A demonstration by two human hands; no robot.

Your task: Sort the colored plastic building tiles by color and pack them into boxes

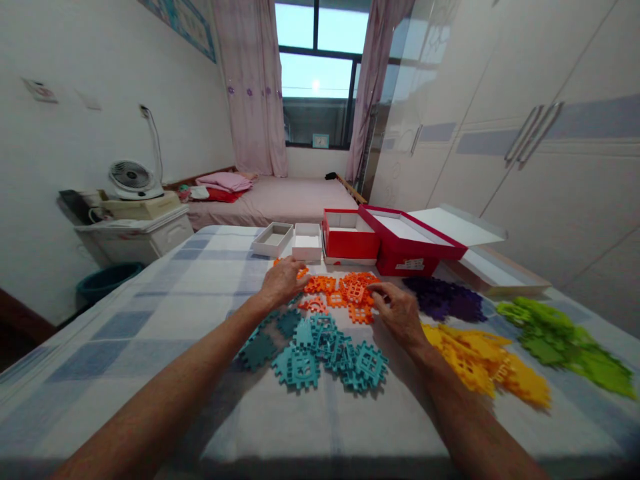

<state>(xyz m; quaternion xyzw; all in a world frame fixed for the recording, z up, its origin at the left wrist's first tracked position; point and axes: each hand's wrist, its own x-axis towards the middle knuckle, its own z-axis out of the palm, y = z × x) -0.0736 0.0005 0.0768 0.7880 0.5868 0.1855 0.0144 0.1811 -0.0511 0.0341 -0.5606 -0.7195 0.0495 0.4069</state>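
Both my arms reach forward over a bed covered with a blue-checked sheet [150, 320]. My left hand [283, 280] rests curled on the left edge of a heap of orange plastic building pieces [345, 292], its fingers closed over some of them. My right hand [397, 308] lies on the heap's right side, fingers bent and pinching an orange piece. Just in front of my hands lies a pile of teal pieces [320, 350].
More piles lie to the right: purple [445, 300], yellow [487, 363], green [565, 343]. Behind the piles stand two small white boxes [290, 241], a red box [350, 235] and its red lid [410, 243]. A fan [131, 179] sits on a bedside cabinet at left.
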